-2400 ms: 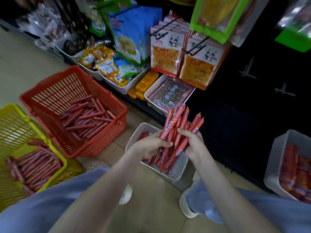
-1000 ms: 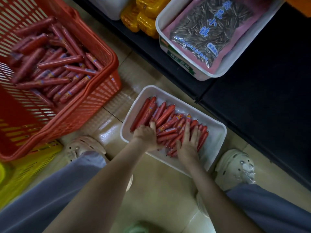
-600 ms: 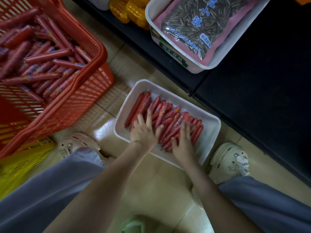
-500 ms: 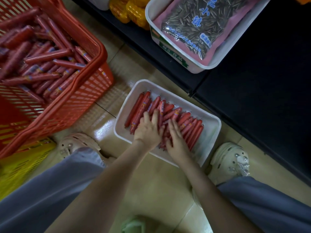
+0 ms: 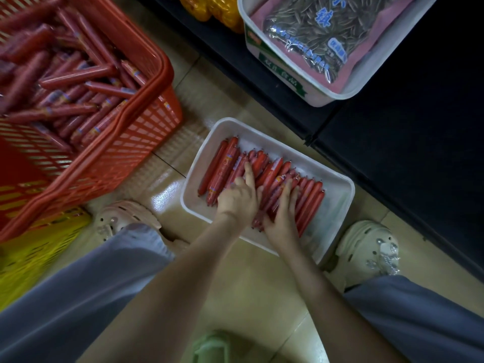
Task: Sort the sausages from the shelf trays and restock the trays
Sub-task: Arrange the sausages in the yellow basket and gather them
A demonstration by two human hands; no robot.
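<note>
A red slatted plastic basket [image 5: 146, 106] fills the view at 10 o'clock, heaped with loose red sausages [image 5: 78, 77]. At 4 o'clock from it, a white rectangular plastic tray [image 5: 337, 205] lies on the tiled floor [image 5: 248, 284], just beside the dark shelf base [image 5: 392, 153]. A row of red wrapped sausages [image 5: 225, 163] lies side by side in the tray. The left hand [image 5: 237, 200] rests on the row's middle with fingers straight. The right hand [image 5: 281, 218], just beside it at 4 o'clock, presses flat likewise and grips nothing.
</note>
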